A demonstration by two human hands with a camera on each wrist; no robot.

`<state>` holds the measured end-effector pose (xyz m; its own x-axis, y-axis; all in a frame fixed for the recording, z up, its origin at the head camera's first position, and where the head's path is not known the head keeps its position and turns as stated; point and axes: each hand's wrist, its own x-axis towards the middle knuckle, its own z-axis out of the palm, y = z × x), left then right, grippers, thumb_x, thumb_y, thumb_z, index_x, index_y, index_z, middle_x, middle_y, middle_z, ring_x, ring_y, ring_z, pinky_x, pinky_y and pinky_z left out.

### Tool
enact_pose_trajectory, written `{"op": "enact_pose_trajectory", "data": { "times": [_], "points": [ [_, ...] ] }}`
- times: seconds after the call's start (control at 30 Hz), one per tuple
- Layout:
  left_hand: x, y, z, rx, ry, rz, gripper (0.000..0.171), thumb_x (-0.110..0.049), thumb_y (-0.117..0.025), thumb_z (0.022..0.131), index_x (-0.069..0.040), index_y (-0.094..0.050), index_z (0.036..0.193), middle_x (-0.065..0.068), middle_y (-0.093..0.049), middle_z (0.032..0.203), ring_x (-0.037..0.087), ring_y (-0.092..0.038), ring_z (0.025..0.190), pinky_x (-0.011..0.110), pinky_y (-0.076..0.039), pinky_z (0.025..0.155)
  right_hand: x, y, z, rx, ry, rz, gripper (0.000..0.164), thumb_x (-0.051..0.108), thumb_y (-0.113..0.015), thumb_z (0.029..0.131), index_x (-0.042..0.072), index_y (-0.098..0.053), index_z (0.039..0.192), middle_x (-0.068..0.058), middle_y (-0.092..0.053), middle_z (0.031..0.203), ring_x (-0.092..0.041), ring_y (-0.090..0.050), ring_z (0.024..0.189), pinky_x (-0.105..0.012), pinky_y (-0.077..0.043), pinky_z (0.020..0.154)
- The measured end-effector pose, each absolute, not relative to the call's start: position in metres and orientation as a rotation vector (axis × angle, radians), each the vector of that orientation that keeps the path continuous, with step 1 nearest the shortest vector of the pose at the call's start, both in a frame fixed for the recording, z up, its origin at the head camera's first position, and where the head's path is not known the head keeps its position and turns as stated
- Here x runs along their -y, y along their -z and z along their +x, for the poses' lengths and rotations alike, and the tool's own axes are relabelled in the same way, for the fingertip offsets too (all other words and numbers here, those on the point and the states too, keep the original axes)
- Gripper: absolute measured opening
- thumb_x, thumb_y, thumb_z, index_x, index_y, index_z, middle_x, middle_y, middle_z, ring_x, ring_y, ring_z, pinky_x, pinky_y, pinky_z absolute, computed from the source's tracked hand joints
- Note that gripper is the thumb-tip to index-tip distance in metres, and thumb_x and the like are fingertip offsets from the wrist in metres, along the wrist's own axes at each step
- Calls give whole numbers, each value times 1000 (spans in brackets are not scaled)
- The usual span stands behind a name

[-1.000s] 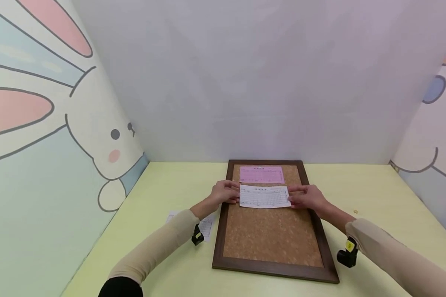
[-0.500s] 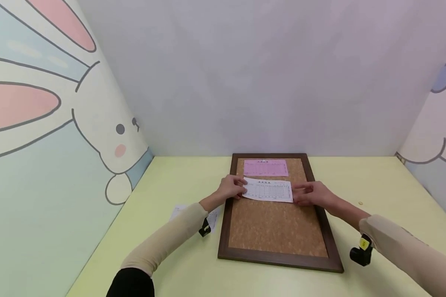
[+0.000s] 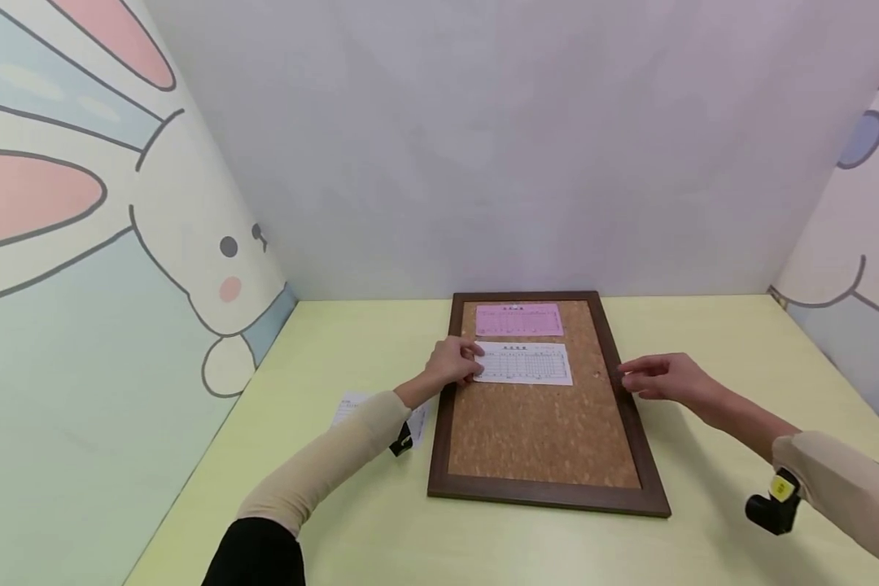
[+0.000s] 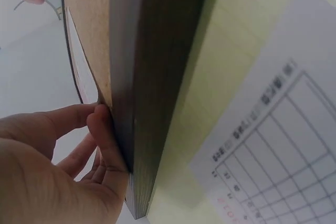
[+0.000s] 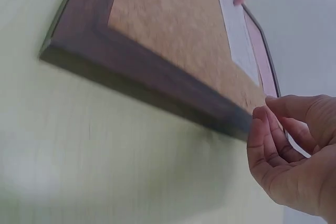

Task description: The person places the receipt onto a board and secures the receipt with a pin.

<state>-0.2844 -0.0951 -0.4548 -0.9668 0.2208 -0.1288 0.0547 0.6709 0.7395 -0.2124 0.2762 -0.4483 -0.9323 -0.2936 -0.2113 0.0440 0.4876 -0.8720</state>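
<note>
A white printed paper slip [image 3: 525, 364] lies on the brown cork board [image 3: 542, 439], below a pink printed slip [image 3: 518, 320]. My left hand [image 3: 454, 360] pinches the white slip's left edge between thumb and fingers, resting over the left side of the frame. The left wrist view shows that hand [image 4: 79, 150] close against the dark wooden frame [image 4: 152, 77]. Off the slip, my right hand [image 3: 666, 378] hovers by the frame's right side, fingers loosely bent. In the right wrist view this hand [image 5: 294, 150] shows nothing between its fingertips.
Another white printed slip [image 4: 278, 145] lies on the pale yellow table [image 3: 366, 342] left of the board, partly under my left forearm. A tiny pale speck [image 3: 596, 374] sits on the cork, too small to identify. A plain wall [image 3: 527, 163] rises behind the table.
My right hand has let go of the white slip's right edge and moved right, off the cork. The left hand stays on the slip, which now lies flatter and straighter.
</note>
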Motion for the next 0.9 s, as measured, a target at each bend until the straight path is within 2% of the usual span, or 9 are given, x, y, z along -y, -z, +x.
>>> {"op": "enact_pose_trajectory", "data": {
  "times": [0.17,0.43,0.67,0.9],
  "points": [
    [97,454,-287,-2703,-1127,252,26,-11,-79,88,-3,-73,113,2,-62,67,9,-54,50,16,-45,47,-300,443,-215,-2527,1339,-228,49,18,-64,102,-18,-54,134,-24,-73,117,0,-70,89,-27,-60,81],
    [99,458,-291,-2671,-1087,288,39,-11,-82,86,-3,-70,122,-1,-57,66,8,-51,50,16,-44,47,-339,442,-223,-2659,997,-290,35,16,-66,100,-13,-67,119,-20,-76,107,0,-66,83,-26,-58,72],
    [98,458,-296,-2666,-1067,336,40,-11,-83,85,-3,-70,122,-2,-55,67,8,-51,51,16,-44,47,-362,448,-218,-2824,751,-361,23,14,-74,92,-6,-76,102,-9,-77,89,1,-59,69,-24,-52,62],
    [103,459,-297,-2653,-1085,350,40,-12,-83,85,-3,-71,121,-3,-54,65,8,-50,50,17,-44,47,-362,451,-210,-2851,675,-367,16,16,-79,86,0,-77,86,0,-73,77,-3,-56,62,-24,-48,55]
  ]
}}
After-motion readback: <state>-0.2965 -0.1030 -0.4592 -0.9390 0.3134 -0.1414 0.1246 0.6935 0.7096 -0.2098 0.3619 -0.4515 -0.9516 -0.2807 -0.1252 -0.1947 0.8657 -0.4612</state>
